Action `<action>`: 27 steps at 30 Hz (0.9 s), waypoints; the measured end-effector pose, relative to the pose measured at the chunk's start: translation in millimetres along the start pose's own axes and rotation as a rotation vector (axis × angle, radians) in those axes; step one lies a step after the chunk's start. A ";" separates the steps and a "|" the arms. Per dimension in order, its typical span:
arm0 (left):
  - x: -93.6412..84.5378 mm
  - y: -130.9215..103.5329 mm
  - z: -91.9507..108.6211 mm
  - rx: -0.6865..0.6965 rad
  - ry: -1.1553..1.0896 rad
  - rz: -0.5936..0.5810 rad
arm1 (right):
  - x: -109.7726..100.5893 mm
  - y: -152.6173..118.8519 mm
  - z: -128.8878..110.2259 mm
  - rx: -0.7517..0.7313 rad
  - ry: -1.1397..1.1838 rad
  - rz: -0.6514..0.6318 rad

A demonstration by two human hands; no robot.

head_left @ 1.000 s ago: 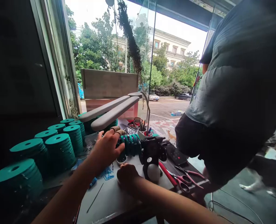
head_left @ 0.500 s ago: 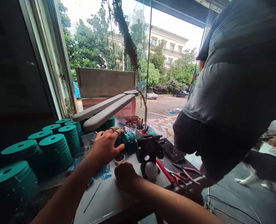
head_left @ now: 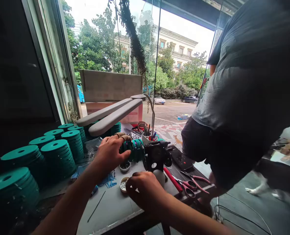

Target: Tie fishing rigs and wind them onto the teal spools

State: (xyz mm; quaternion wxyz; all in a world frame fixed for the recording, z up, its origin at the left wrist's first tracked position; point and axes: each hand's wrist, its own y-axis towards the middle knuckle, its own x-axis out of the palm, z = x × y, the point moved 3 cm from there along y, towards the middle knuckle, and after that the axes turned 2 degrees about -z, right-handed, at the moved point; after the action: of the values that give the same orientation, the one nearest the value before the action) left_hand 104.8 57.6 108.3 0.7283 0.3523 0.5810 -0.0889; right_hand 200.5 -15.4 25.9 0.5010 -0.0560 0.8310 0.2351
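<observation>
My left hand (head_left: 113, 148) curves over a row of teal spools (head_left: 137, 148) on the shaft of a small black machine (head_left: 157, 152). Its thumb lies in front of the spools, and tan wraps cover two fingertips. My right hand (head_left: 146, 189) has curled fingers at the rim of a small cup of white bits (head_left: 123, 184); whatever is between them is too small to make out. Behind that hand shows the machine's rounded knob (head_left: 161, 176), partly hidden. A second small cup (head_left: 124, 166) with dark bits stands below my left thumb.
Stacks of teal discs (head_left: 58, 156) line the left side. Red-handled scissors (head_left: 190, 187), pliers (head_left: 201, 182) and a red bar (head_left: 173, 179) lie at the right. A lamp (head_left: 118, 116) reaches over the table. Another person (head_left: 238, 98) stands at the right, near a dog (head_left: 257, 186).
My right hand has moved right and toward me, off the cup of white bits, which now shows, and partly covers the knob. My left hand stays at the spools.
</observation>
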 end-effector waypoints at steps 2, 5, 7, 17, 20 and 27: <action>0.1 -0.4 -0.7 0.004 -0.007 0.007 | -19.4 -5.4 0.5 -0.005 0.111 0.077; -0.1 -1.7 -2.0 0.010 -0.025 0.016 | -51.2 -4.4 8.4 -0.043 0.319 0.266; -0.5 -2.5 -2.7 0.015 -0.042 0.021 | -66.1 2.6 18.3 -0.046 0.383 0.379; -0.6 1.3 -5.2 0.027 -0.165 0.050 | -67.7 38.8 42.2 0.001 0.357 0.386; 0.3 0.5 -6.2 0.027 -0.179 0.075 | -69.2 40.9 40.7 -0.013 0.341 0.372; 2.4 -8.0 -0.9 0.050 -0.138 0.132 | -60.2 42.4 47.7 -0.016 0.612 0.331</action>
State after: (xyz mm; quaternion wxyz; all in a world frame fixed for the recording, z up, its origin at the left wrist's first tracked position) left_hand 100.5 53.0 102.7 0.7618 0.4011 0.5025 -0.0794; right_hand 254.6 34.8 73.3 0.1833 0.0077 0.9386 0.2921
